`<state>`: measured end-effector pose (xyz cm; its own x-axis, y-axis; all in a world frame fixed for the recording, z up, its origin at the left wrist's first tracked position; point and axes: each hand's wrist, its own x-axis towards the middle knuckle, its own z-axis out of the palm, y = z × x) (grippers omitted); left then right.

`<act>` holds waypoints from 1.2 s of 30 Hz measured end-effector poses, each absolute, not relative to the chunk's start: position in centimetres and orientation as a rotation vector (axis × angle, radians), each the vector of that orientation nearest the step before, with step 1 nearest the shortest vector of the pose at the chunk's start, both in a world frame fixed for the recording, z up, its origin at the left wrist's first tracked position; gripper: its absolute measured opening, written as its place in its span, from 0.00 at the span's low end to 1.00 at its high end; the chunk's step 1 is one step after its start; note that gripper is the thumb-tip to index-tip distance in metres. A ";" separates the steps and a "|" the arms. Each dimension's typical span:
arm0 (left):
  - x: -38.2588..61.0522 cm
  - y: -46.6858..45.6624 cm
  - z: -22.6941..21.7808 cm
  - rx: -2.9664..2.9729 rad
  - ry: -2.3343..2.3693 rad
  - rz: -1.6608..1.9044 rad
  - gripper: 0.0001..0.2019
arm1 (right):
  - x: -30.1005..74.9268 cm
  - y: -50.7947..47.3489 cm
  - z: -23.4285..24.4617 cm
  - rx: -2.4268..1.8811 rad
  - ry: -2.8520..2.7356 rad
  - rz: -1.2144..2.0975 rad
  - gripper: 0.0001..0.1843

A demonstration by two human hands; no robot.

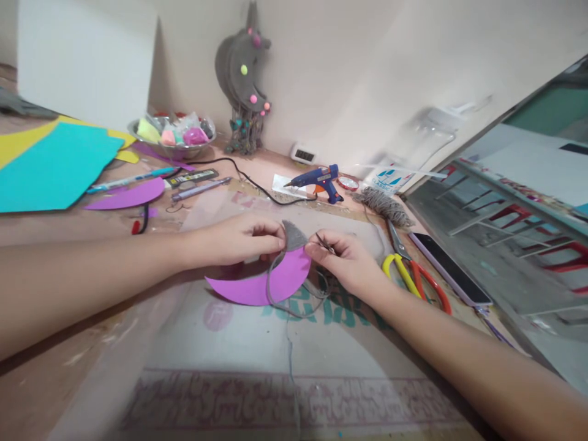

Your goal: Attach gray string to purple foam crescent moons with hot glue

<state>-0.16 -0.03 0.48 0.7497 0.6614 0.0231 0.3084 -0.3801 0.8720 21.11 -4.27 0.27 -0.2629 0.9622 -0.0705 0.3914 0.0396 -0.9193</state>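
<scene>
A purple crescent, cut from a thin sheet, is held above the table with its upper tip wrapped in grey yarn. My left hand pinches the crescent's wrapped part from the left, fingers closed. On the other side my right hand is closed on a small bundle of the yarn, its fingertips beside the crescent's right edge. Loose loops of yarn hang from there across the purple face and below it. Parts of the fingers behind the crescent are hidden.
Behind the hands lies a blue glue gun with its black cord. To the right are a ball of grey yarn, scissors and a phone. A grey crescent ornament leans on the wall near a metal bowl. Coloured sheets lie left.
</scene>
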 end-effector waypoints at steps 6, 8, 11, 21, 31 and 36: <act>0.1 -0.3 0.7 1.888 0.758 0.516 0.14 | 21.0 -4.4 0.4 -1.384 -1.756 1.203 0.14; 0.1 -0.3 0.6 1.888 0.759 0.524 0.14 | 21.0 -4.4 0.4 -1.377 -1.760 1.189 0.13; 0.1 -0.2 0.4 1.880 0.762 0.534 0.15 | 20.9 -4.5 0.5 -1.349 -1.768 1.187 0.11; -0.1 0.5 -0.2 1.850 0.696 0.515 0.15 | 20.9 -4.3 0.4 -1.429 -1.922 1.126 0.11; -0.1 0.2 -0.1 1.911 0.786 0.519 0.15 | 21.6 -4.6 0.1 -1.234 -2.081 0.697 0.14; -0.1 0.0 0.1 1.917 0.779 0.505 0.15 | 22.2 -4.9 0.0 -1.087 -2.293 0.216 0.13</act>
<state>-0.09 -0.02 0.07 0.7092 0.7048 0.0163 0.3033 -0.3259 0.8955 22.16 -4.92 0.04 -0.4952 0.7501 0.4383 0.6550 0.6538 -0.3788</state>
